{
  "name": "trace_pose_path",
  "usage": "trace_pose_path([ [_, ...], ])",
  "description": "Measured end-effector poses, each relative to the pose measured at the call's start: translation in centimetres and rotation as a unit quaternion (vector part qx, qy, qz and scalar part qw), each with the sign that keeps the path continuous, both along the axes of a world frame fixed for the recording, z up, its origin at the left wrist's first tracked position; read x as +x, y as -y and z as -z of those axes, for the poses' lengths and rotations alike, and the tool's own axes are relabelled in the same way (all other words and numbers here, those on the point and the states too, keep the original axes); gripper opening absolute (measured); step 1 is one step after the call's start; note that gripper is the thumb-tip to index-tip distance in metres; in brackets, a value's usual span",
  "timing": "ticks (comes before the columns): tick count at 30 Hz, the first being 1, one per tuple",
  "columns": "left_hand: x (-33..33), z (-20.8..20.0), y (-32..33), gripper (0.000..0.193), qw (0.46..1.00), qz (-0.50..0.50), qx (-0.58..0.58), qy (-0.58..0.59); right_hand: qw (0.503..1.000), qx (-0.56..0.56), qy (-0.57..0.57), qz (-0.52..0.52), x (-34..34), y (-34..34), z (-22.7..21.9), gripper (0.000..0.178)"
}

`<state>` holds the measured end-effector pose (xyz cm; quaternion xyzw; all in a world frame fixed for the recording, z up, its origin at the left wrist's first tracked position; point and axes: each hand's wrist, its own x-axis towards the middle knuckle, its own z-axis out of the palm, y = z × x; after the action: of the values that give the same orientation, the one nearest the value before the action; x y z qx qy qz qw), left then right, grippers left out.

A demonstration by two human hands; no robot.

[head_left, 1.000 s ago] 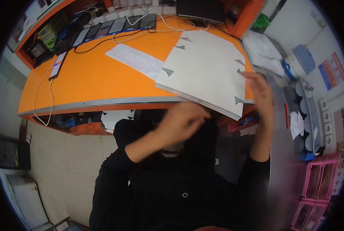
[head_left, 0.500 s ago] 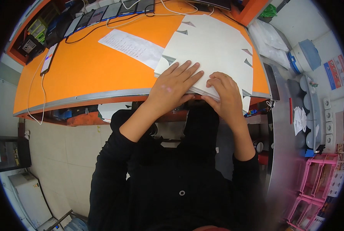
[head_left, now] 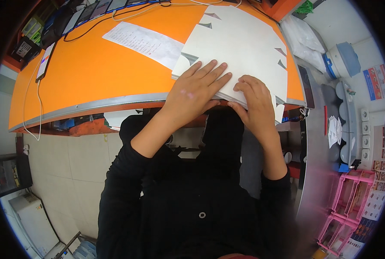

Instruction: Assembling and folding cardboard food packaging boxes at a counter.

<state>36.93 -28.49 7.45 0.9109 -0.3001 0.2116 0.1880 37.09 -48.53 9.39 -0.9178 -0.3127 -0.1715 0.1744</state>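
A stack of flat white die-cut card sheets (head_left: 244, 43) lies at the right part of the orange table, with notches cut into its sides. My left hand (head_left: 191, 91) rests flat on the stack's near left part, fingers stretched out and thumb over the near edge. At the near right edge is my right hand (head_left: 259, 105), its fingers curled on the top and its thumb by the front edge, with the sheets' edge between. How many sheets it pinches cannot be made out.
A handwritten paper (head_left: 143, 44) lies left of the stack on the orange table (head_left: 89, 69). A phone (head_left: 45, 62) with a white cable sits at the far left. Several more phones and cables line the back. Right of the table runs a metal surface (head_left: 315, 129).
The view has shifted slightly, so the table sits a little higher and further left. Both hands keep nearly the same places on the card stack.
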Motion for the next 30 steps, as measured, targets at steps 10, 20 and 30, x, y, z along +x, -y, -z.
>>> trace_pose_path([
  [10, -0.02, 0.15, -0.03, 0.071, 1.000, -0.002, -0.001, 0.002, 0.999, -0.029, 0.028, -0.004, -0.08, 0.04, 0.20, 0.033],
  [20, -0.04, 0.13, 0.00, 0.070, 1.000, -0.007, 0.005, 0.005, 1.000, -0.009, 0.030, -0.002, -0.21, -0.06, 0.43, 0.032],
  [30, 0.05, 0.20, -0.06, 0.068, 1.000, -0.008, 0.010, 0.007, 0.999, 0.001, 0.047, -0.003, -0.23, -0.05, 0.67, 0.034],
])
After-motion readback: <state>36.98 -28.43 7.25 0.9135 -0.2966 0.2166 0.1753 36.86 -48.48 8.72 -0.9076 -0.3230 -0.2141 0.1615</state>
